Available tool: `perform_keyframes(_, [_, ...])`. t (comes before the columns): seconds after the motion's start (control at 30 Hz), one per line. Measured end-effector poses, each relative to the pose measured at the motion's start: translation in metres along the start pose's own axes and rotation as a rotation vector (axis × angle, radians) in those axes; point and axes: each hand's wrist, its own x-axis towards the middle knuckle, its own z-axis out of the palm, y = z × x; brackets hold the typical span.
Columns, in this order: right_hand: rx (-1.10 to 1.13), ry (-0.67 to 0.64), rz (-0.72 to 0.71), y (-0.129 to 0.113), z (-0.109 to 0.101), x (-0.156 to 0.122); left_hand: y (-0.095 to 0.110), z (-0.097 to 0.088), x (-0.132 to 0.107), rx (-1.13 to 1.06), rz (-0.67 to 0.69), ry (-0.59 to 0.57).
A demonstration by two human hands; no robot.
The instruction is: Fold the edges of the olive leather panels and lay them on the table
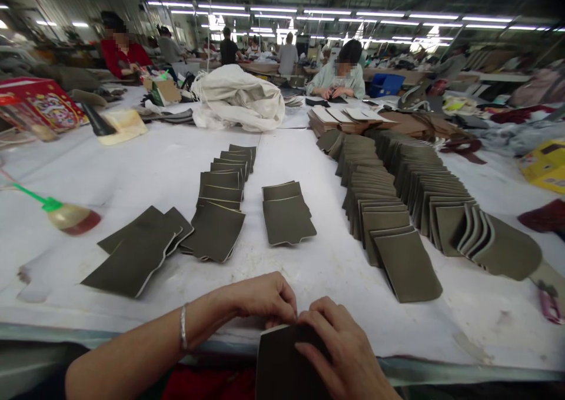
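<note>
A dark olive panel [286,365] with a pale cut edge hangs over the front of the table, close to my body. My left hand [271,300], a silvery bracelet on its wrist, is closed in a pinch at the panel's top edge. On the other side my right hand [339,341] grips the panel, its thumb across the face and its fingertips meeting the left ones at the top. What lies between the fingertips is hidden. Beyond the hands, a small stack of similar panels [289,220] lies on the white table [247,294].
Overlapping panels form a row [220,229] at left and two long rows [379,212] at right. Loose panels [136,253] lie front left, near a squeeze bottle [73,216]. A white cloth bundle [241,97] sits at the back. Across the table a person [339,76] works.
</note>
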Motion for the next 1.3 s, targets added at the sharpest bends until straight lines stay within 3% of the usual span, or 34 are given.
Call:
perform_keyframes(0.3, [-0.176, 0.19, -0.128, -0.007, 0.01, 0.003, -0.003, 0.004, 0.0, -0.027, -0.008, 0.019])
perform_keyframes(0.5, [-0.18, 0.106, -0.107, -0.005, 0.012, 0.002, -0.004, 0.011, 0.0, 0.089, -0.015, -0.004])
perform_keyframes(0.6, [-0.156, 0.06, -0.107, -0.002, 0.006, 0.008, -0.003, 0.012, -0.001, 0.208, 0.067, 0.027])
perform_keyframes(0.77, [-0.017, 0.018, -0.075, -0.009, -0.011, 0.013, 0.017, 0.007, -0.006, 0.48, 0.146, 0.086])
perform_keyframes(0.9, [0.076, 0.009, -0.298, -0.025, -0.03, 0.011, 0.043, -0.001, -0.014, 0.737, 0.208, 0.212])
perform_keyframes(1.0, [0.154, 0.027, -0.286, -0.03, -0.039, 0.012, 0.046, -0.005, -0.016, 0.624, 0.228, 0.061])
perform_keyframes(1.13, [0.123, 0.067, -0.183, -0.023, -0.022, 0.008, 0.02, -0.003, -0.013, 0.377, 0.258, -0.162])
perform_keyframes(1.3, [0.15, 0.015, 0.012, -0.009, 0.012, -0.011, -0.002, -0.001, -0.032, 0.241, 0.183, -0.071])
